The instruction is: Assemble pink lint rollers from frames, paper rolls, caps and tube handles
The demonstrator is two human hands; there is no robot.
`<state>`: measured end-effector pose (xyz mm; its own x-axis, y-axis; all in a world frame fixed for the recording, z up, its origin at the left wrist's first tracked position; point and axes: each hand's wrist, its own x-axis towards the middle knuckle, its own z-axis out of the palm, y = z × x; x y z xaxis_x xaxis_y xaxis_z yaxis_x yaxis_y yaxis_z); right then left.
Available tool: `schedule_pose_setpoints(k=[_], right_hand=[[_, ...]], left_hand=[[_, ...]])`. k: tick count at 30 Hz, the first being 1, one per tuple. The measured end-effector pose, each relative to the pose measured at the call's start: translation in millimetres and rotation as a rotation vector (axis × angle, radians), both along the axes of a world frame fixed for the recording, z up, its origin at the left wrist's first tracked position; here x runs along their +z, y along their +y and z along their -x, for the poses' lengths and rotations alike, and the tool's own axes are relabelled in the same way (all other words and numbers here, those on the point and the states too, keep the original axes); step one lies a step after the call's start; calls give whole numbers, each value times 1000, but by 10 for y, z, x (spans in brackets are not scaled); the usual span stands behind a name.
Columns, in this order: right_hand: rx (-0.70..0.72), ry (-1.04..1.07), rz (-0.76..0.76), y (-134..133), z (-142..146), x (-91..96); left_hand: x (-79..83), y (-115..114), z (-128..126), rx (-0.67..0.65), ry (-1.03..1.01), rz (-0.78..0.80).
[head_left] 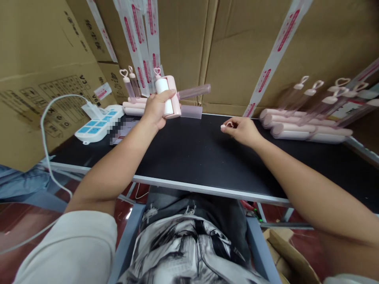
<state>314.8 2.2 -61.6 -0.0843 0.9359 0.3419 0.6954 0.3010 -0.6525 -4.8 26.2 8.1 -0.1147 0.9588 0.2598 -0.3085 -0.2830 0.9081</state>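
Note:
My left hand [156, 108] grips a lint roller [169, 96] with a white roll and a pale pink cover, raised above the bench. A see-through pink tube [195, 91] points right from behind it; I cannot tell whether they are joined. Just over the roll shows a pink heart loop [157, 71], perhaps on a piece behind. My right hand [244, 130] pinches a small pink heart-shaped end cap [228, 125] between thumb and fingers, over the black bench top [189, 154]. Another see-through pink piece [192, 111] is at the back, right of the roller.
Several pink lint rollers [308, 128] with heart-ended clear handles line the right side; more rollers [134, 107] sit back left. A white power strip [99, 123] with a cable and a flat package [126, 130] lie left. Cardboard boxes [183, 47] wall the back.

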Motion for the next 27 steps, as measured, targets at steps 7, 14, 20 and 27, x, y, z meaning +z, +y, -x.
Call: schedule_pose_setpoints(k=[7,14,20,27], right_hand=[[96,-219,13,25,168,-102],[133,-204,-1,349,424,-72],[77,-209,-13,681,737,-61],[-29,-127,-39,899,854,-133]], left_hand=[[21,-66,-24,44,39,2],[52,-130,-34,67,51,12],[43,-121,-18,73,71,13],[2,-91,-10,-3,3,-22]])
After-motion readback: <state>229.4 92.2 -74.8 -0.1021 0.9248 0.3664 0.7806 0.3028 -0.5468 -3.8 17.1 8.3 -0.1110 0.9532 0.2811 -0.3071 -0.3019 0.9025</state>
